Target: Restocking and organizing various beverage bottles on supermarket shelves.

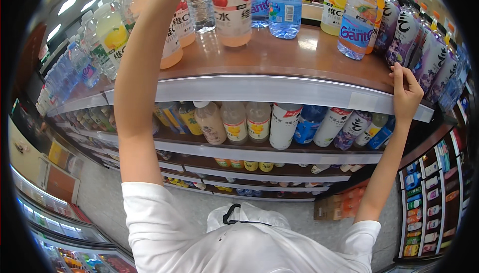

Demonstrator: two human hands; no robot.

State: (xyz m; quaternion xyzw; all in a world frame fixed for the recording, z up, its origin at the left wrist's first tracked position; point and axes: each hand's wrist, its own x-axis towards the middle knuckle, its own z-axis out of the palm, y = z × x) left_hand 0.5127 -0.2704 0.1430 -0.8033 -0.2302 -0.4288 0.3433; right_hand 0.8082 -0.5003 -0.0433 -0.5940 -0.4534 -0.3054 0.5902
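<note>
My left forearm [139,58] rises across the shelf to the top edge of the picture. The fingers of my left hand lie beyond that edge, so their grip is hidden. Just right of that wrist stands a pale pink drink bottle [232,11] with cherries on its label; its cap is cut off. Over the right end of the top shelf [259,56], my right hand [408,89] rests with its fingertips by the wood near the front edge. Its fingers are loosely bent and apart, with nothing in them. Nearest to it are dark purple drink bottles [402,36].
Clear water bottles [285,11], an orange drink bottle [357,23] and a yellow drink bottle [335,3] line the shelf's back. More bottles crowd the left end. Lower shelves hold mixed bottles [235,123]. Cartons [328,208] sit on the floor; another stocked rack [429,193] stands right.
</note>
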